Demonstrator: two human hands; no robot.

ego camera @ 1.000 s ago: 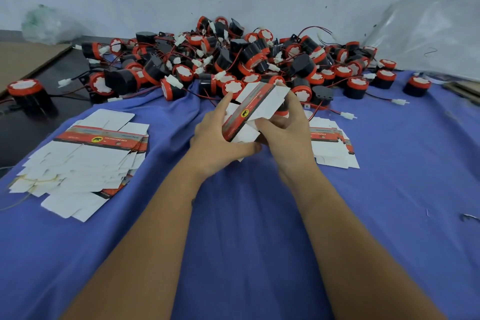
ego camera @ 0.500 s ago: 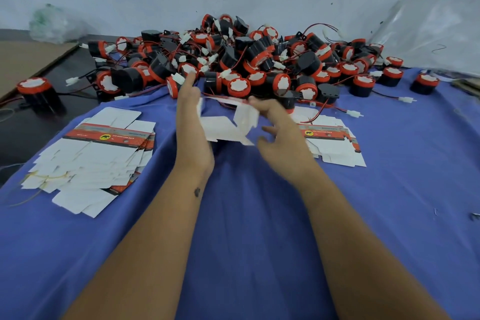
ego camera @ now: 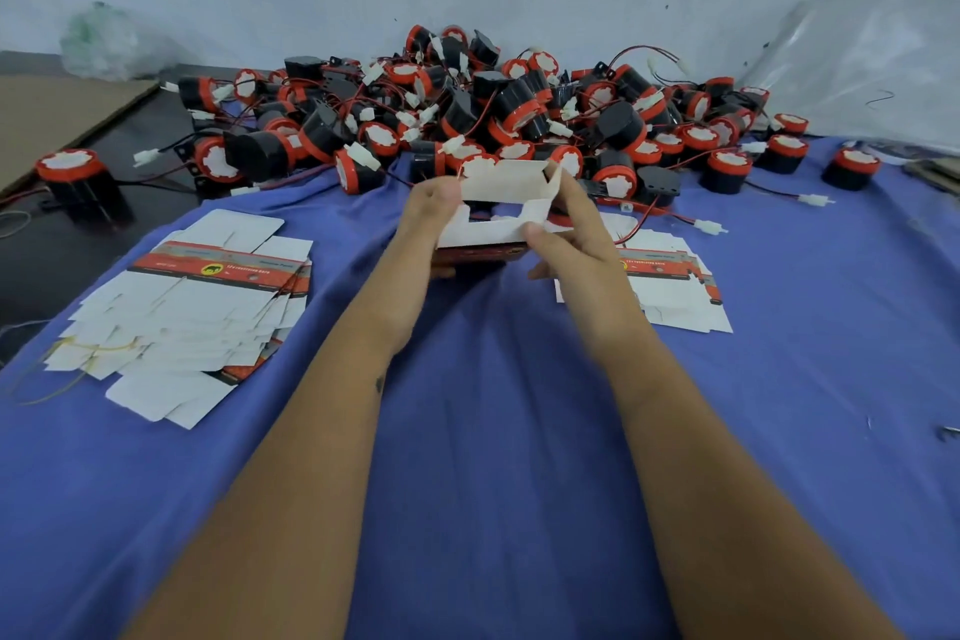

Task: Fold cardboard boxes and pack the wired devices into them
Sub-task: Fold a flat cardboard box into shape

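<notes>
A small white cardboard box (ego camera: pixel 501 203) with a red printed side is opened up between my hands over the blue cloth (ego camera: pixel 493 431). My left hand (ego camera: pixel 428 213) grips its left side, fingers curled round the edge. My right hand (ego camera: pixel 571 234) holds the right side, with the thumb on the front flap. Behind the box lies a big heap of wired devices (ego camera: pixel 467 114), black bodies with red rims, white caps and red-black wires ending in white plugs. Box flaps stand up and hide the inside.
A stack of flat box blanks (ego camera: pixel 182 307) lies left of my arms and a smaller stack (ego camera: pixel 675 286) right of my right hand. One device (ego camera: pixel 78 182) stands on the dark table at far left. Clear plastic sheeting (ego camera: pixel 857 57) hangs at back right.
The flat blank that I held has been opened into a box shape. My hands moved apart to its two sides and slightly away from me, toward the heap.
</notes>
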